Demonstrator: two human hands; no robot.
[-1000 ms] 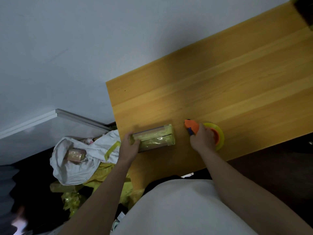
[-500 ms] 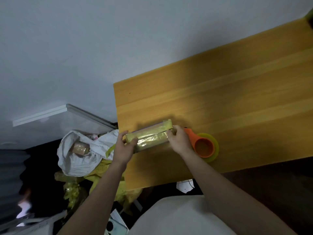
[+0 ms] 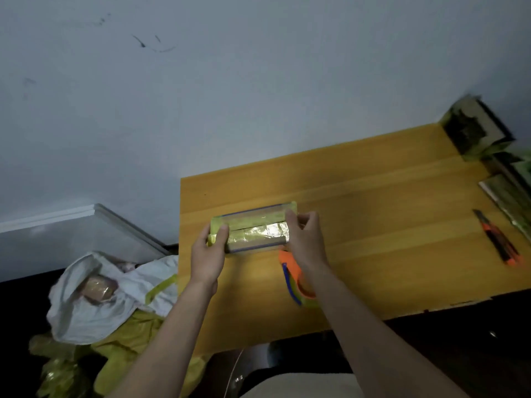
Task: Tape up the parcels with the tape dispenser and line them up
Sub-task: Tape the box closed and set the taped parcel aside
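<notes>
Two grips, left hand (image 3: 207, 254) and right hand (image 3: 305, 242), pinch my parcel (image 3: 253, 229) by its ends just above the bench (image 3: 373, 225); best kept level and carried toward the parcels (image 3: 488, 145) at the far right corner, dispenser (image 3: 291, 278) left lying.

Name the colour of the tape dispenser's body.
Orange, with a blue handle strip: tape dispenser, head view.
</notes>
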